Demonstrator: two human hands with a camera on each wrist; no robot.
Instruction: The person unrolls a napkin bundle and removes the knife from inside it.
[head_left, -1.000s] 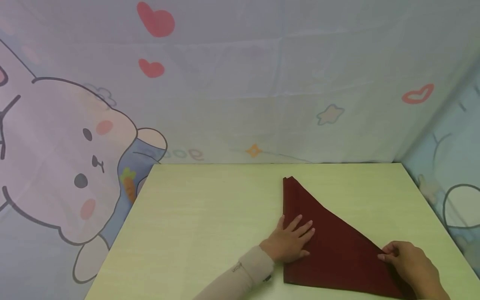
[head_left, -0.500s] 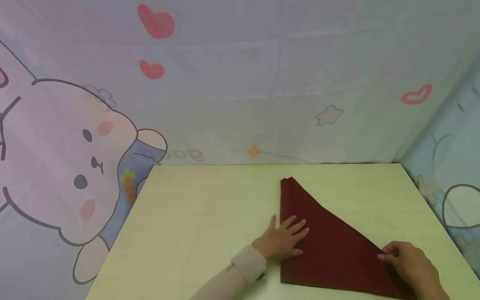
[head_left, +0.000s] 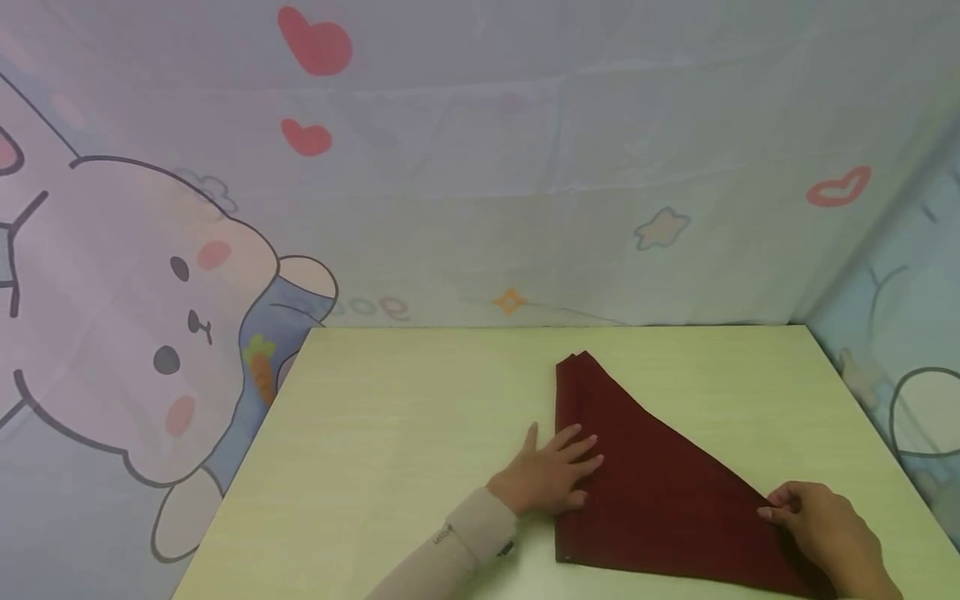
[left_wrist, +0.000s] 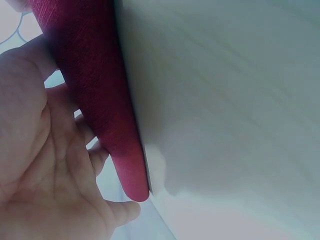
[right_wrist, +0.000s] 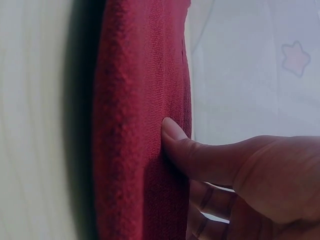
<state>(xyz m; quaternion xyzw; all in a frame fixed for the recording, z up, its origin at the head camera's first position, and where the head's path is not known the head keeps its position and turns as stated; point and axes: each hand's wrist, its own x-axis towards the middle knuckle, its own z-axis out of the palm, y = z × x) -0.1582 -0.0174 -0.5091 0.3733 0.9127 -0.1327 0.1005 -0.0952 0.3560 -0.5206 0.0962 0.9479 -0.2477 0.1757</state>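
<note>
A: Hands?
B: Nearest, toward the right edge of the pale-yellow, wood-grained table (head_left: 360,433), our right hand (head_left: 828,525) pinches the slanted side of the dark-red, triangular folded cloth (head_left: 667,492). Beyond, our left hand (head_left: 546,477), fingers spread straight, rests over its left side.
A: Technique?
B: We'd pinch lightly, press flat, smooth toward the tip near the far edge.

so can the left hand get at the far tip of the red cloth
Probably yes: the left hand spreads partly over the red cloth, and nothing shows blocking its way to the far tip.
</note>
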